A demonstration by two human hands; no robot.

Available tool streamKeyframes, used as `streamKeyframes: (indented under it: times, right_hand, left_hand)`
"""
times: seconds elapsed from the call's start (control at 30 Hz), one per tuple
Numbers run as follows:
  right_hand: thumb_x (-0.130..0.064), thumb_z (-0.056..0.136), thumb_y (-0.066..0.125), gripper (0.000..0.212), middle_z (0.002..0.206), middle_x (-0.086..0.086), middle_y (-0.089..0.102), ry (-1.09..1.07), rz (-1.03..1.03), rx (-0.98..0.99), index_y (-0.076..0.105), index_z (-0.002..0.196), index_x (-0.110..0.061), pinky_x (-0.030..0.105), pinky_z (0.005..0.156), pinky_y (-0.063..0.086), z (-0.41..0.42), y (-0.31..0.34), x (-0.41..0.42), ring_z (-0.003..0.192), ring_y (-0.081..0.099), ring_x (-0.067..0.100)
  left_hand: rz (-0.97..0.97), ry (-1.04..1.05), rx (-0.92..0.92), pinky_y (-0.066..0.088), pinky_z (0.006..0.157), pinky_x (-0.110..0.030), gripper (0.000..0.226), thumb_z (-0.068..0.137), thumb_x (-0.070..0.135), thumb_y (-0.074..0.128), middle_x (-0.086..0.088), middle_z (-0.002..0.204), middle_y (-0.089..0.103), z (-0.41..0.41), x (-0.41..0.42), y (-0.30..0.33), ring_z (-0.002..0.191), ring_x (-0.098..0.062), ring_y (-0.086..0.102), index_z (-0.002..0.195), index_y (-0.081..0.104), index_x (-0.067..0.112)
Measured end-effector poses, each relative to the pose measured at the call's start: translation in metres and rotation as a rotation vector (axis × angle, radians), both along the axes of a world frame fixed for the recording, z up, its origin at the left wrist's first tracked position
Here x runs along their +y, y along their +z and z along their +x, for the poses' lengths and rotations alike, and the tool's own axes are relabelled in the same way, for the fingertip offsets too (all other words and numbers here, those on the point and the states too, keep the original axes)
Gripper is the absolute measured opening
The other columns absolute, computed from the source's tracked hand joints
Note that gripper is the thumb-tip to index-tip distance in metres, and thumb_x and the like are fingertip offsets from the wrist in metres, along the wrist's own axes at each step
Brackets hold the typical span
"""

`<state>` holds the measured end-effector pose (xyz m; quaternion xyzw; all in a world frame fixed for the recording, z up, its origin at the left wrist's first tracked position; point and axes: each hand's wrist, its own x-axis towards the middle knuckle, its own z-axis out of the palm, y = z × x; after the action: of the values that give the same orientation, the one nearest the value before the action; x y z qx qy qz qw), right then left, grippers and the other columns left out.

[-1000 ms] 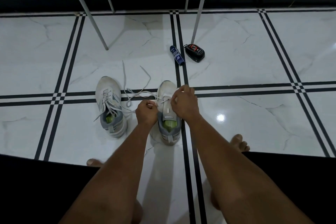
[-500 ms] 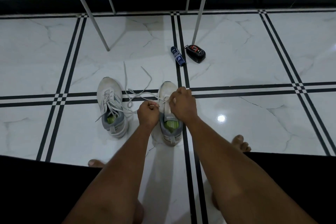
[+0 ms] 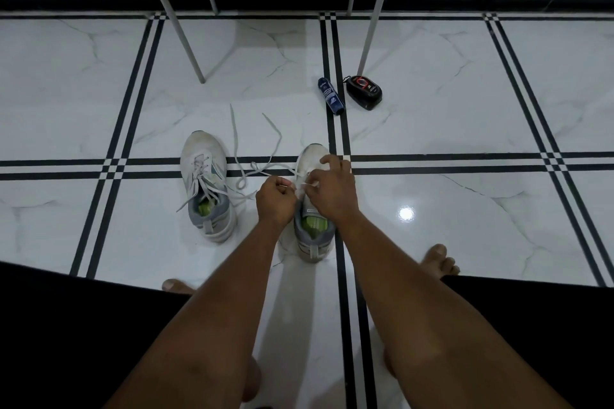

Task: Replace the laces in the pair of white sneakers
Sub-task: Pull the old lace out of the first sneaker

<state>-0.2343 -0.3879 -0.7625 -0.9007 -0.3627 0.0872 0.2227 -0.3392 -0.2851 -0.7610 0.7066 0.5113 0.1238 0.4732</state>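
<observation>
White right sneaker [image 3: 312, 156] at frame centre on marble floor [image 3: 465, 143]; left hand [image 3: 276, 197] and right hand [image 3: 332, 186] both pinch its lace [image 3: 255, 166] with curled fingers. Left sneaker [image 3: 204, 176] just beside, further left.

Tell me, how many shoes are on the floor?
2. One white lace-up sneaker sits to the left with its laces loose. The other white sneaker is under both hands, the left hand and right hand working its lace.
</observation>
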Motion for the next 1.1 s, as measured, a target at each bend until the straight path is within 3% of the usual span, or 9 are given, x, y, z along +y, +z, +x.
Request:
streamKeyframes:
  times: [0.07, 0.23, 0.37, 0.47, 0.63, 0.73, 0.87, 0.97, 1.1]
  right_hand:
    - [-0.028, 0.091, 0.073, 0.007, 0.134, 0.001, 0.055, -0.035, 0.067, 0.013, 0.080, 0.092, -0.026, 0.048, 0.090, 0.053, 0.003, 0.004, 0.003, 0.121, 0.049, 0.030]
    - [-0.024, 0.097, 0.062, 0.014, 0.128, 0.002, 0.051, -0.785, 0.302, 0.265, 0.076, 0.100, -0.028, 0.049, 0.097, 0.053, 0.028, 0.038, 0.008, 0.123, 0.045, 0.029]
    - [-0.029, 0.091, 0.069, 0.024, 0.132, 0.010, 0.050, -0.432, 0.230, -0.025, 0.075, 0.114, -0.026, 0.045, 0.091, 0.050, 0.022, 0.033, 0.004, 0.121, 0.046, 0.033]
    - [-0.039, 0.090, 0.071, 0.025, 0.140, 0.008, 0.049, -0.079, 0.015, 0.003, 0.079, 0.112, -0.030, 0.045, 0.099, 0.045, 0.005, 0.022, 0.009, 0.127, 0.044, 0.032]
    - [-0.031, 0.097, 0.069, 0.014, 0.134, 0.002, 0.052, 0.002, -0.034, 0.087, 0.082, 0.097, -0.026, 0.039, 0.099, 0.044, 0.001, 0.015, 0.010, 0.124, 0.043, 0.028]
    - [-0.021, 0.095, 0.068, 0.016, 0.126, 0.001, 0.052, -0.382, 0.275, 0.359, 0.076, 0.085, -0.031, 0.014, 0.095, 0.038, 0.022, 0.031, 0.019, 0.119, 0.045, 0.020]
    - [-0.015, 0.096, 0.065, 0.017, 0.118, 0.004, 0.056, -0.909, 0.555, 0.417, 0.073, 0.094, -0.030, 0.041, 0.097, 0.056, 0.059, 0.050, 0.012, 0.121, 0.054, 0.031]
    - [-0.033, 0.099, 0.066, 0.028, 0.139, 0.008, 0.047, -0.616, 0.279, 0.233, 0.067, 0.127, -0.028, 0.039, 0.099, 0.045, 0.042, 0.040, 0.006, 0.130, 0.040, 0.031]
    - [-0.045, 0.094, 0.069, 0.025, 0.141, 0.007, 0.049, -0.064, -0.063, 0.062, 0.079, 0.112, -0.030, 0.046, 0.106, 0.042, 0.005, 0.014, 0.008, 0.130, 0.041, 0.031]
  left_hand:
    - [-0.024, 0.028, -0.011, 0.052, 0.083, -0.026, 0.017, 0.090, 0.003, 0.056, 0.001, 0.093, 0.075, -0.002, 0.001, -0.002, 0.087, -0.016, 0.067, 0.095, 0.071, 0.010]
    - [-0.079, 0.083, -0.032, 0.052, 0.086, -0.024, 0.008, 0.093, 0.006, 0.064, 0.010, 0.082, 0.071, -0.003, 0.003, -0.004, 0.080, -0.004, 0.066, 0.095, 0.070, 0.011]
    - [-0.070, 0.056, -0.025, 0.054, 0.086, -0.027, 0.019, 0.090, 0.003, 0.054, 0.002, 0.094, 0.075, -0.002, 0.001, -0.002, 0.089, -0.013, 0.067, 0.096, 0.070, 0.011]
    - [-0.068, 0.070, -0.015, 0.051, 0.083, -0.025, 0.019, 0.089, 0.003, 0.056, 0.008, 0.087, 0.072, -0.004, 0.001, -0.002, 0.086, -0.012, 0.066, 0.096, 0.072, 0.012]
    - [-0.071, 0.064, -0.024, 0.051, 0.082, -0.025, 0.017, 0.089, 0.005, 0.058, 0.003, 0.091, 0.074, -0.004, 0.001, -0.005, 0.085, -0.013, 0.067, 0.095, 0.071, 0.014]
    - [-0.071, 0.096, -0.029, 0.052, 0.078, -0.023, 0.009, 0.091, 0.008, 0.066, 0.007, 0.083, 0.072, -0.007, 0.003, -0.008, 0.078, -0.009, 0.066, 0.091, 0.070, 0.016]
    - [-0.077, 0.082, -0.041, 0.055, 0.084, -0.025, 0.009, 0.091, 0.008, 0.064, 0.006, 0.084, 0.074, -0.005, 0.002, -0.007, 0.082, -0.010, 0.069, 0.092, 0.070, 0.014]
    - [-0.069, 0.061, -0.031, 0.056, 0.087, -0.030, 0.014, 0.089, 0.006, 0.060, 0.001, 0.090, 0.076, -0.005, 0.000, -0.006, 0.088, -0.017, 0.071, 0.094, 0.070, 0.012]
    - [-0.060, 0.060, -0.013, 0.056, 0.086, -0.030, 0.014, 0.089, 0.005, 0.060, 0.000, 0.092, 0.076, -0.006, 0.000, -0.005, 0.088, -0.018, 0.070, 0.096, 0.070, 0.012]
